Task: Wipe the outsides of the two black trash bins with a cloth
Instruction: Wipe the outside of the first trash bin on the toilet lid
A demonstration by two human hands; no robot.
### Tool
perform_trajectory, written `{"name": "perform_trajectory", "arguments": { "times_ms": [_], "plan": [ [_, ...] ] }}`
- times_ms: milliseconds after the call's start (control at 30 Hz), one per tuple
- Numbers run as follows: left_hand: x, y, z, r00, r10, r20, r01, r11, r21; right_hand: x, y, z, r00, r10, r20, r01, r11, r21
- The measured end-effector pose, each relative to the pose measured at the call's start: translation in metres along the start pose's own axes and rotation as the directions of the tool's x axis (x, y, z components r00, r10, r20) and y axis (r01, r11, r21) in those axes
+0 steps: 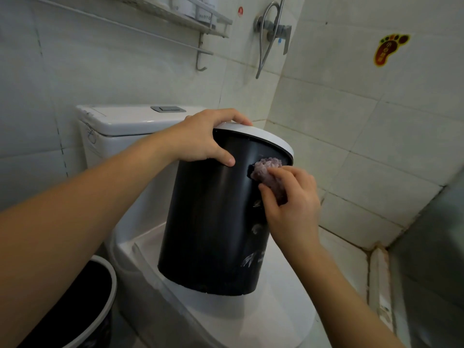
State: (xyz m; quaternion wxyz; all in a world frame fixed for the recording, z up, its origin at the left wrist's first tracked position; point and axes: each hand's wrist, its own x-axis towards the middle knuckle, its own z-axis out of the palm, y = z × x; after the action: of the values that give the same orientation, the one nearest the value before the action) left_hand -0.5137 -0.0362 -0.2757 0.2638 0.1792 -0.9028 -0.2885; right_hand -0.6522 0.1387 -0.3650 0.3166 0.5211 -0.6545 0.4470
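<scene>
Black plastic forms the wall of the trash bin (213, 222), which stands tilted on the closed white toilet lid (276, 310), its base edge touching the lid and its white rim ring (271, 139) leaning toward the tiled corner. Pale leaf-like markings run down its right side. High on that side, just under the ring, a bunched purplish cloth (267, 165) is pressed against the wall. The right hand (293, 204) pinches the cloth: its fingers (288, 173) curl over the top of the wad and the thumb closes from below, so the cloth sits between fingertips and bin, part of it sticking out above them. The left hand (206, 139) grips the top of the bin, fingers hooked over the white ring and the thumb laid flat on the black wall just left of the cloth, not touching it.

A second black bin (82, 305) with a pale rim stands on the floor at lower left, beside the toilet bowl. Behind the tilted bin is the toilet tank (120, 126). On the tiled walls hang a wire shelf (195, 18), a shower valve (278, 30) with hose, and a footprint sticker (390, 49).
</scene>
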Motion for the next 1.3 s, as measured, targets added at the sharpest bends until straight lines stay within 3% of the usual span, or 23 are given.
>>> {"name": "perform_trajectory", "arguments": {
  "times_ms": [167, 267, 467, 567, 700, 833, 967, 1033, 1300],
  "plan": [
    [0.001, 0.005, 0.005, 1.0, 0.017, 0.023, -0.017, 1.0, -0.004, -0.003, -0.005, -0.001, 0.992, 0.112, 0.064, -0.113, 0.993, 0.015],
    [0.003, 0.004, 0.006, 1.0, 0.023, 0.013, -0.023, 1.0, -0.003, 0.002, -0.003, -0.007, 0.991, 0.13, 0.04, -0.132, 0.989, 0.069],
    [0.002, 0.003, 0.004, 1.0, 0.012, 0.02, -0.011, 1.0, -0.023, 0.03, 0.012, -0.02, 0.929, 0.368, -0.041, -0.369, 0.929, -0.021],
    [0.002, 0.007, 0.006, 1.0, 0.022, 0.021, -0.022, 1.0, -0.016, 0.035, 0.011, -0.013, 0.942, 0.333, -0.046, -0.336, 0.938, -0.091],
    [0.003, 0.008, 0.006, 0.999, 0.033, 0.019, -0.033, 0.999, 0.006, 0.02, 0.001, 0.002, 0.987, 0.16, -0.018, -0.161, 0.98, -0.116],
    [0.002, 0.003, 0.003, 1.0, 0.024, 0.008, -0.024, 1.0, 0.006, 0.012, 0.002, 0.002, 0.992, 0.125, 0.031, -0.127, 0.989, 0.081],
    [0.0, 0.005, 0.002, 0.999, 0.036, 0.021, -0.036, 0.999, -0.009, 0.011, 0.003, -0.002, 0.957, 0.274, 0.098, -0.291, 0.913, 0.287],
    [0.0, 0.008, 0.004, 0.999, 0.041, 0.026, -0.041, 0.999, -0.011, 0.012, 0.002, -0.004, 0.905, 0.409, 0.117, -0.422, 0.831, 0.361],
    [-0.001, 0.015, 0.005, 0.999, 0.028, 0.023, -0.027, 1.0, -0.009, 0.004, 0.004, 0.001, 0.842, 0.525, 0.123, -0.531, 0.766, 0.362]
  ]
}}
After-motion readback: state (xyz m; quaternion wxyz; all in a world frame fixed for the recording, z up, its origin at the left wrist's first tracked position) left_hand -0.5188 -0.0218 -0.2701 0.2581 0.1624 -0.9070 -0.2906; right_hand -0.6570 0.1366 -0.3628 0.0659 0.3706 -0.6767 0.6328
